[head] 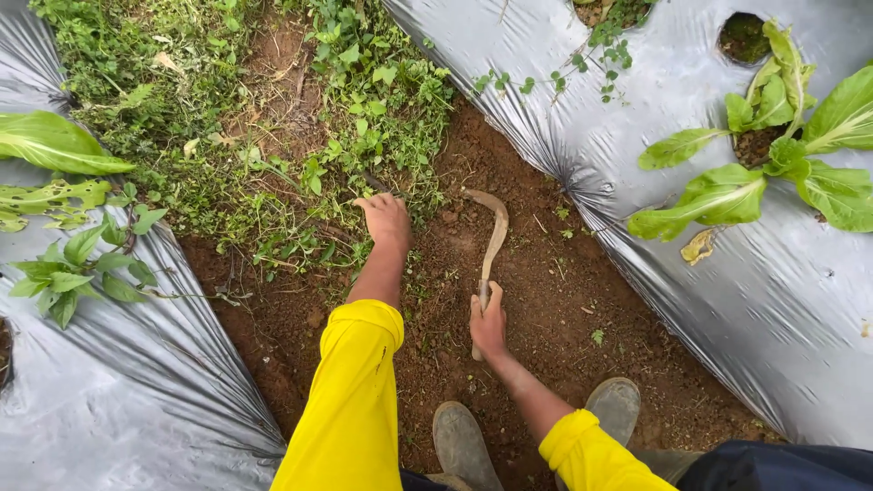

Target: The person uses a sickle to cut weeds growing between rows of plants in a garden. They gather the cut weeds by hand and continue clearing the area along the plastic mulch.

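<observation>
no packages, labels, signs, screens

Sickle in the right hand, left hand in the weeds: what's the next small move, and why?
Probably draw the sickle toward the weeds gripped by the left hand. The curved blade lies on bare soil just beside that hand, the right hand already holds the handle, and the weed patch starts right at the left fingers. Keep the blade off the plastic mulch.

weeds (273,136) lie ahead in the soil furrow (546,300) between two plastic-covered beds (782,300), leafy plants (773,155) on the right.
</observation>
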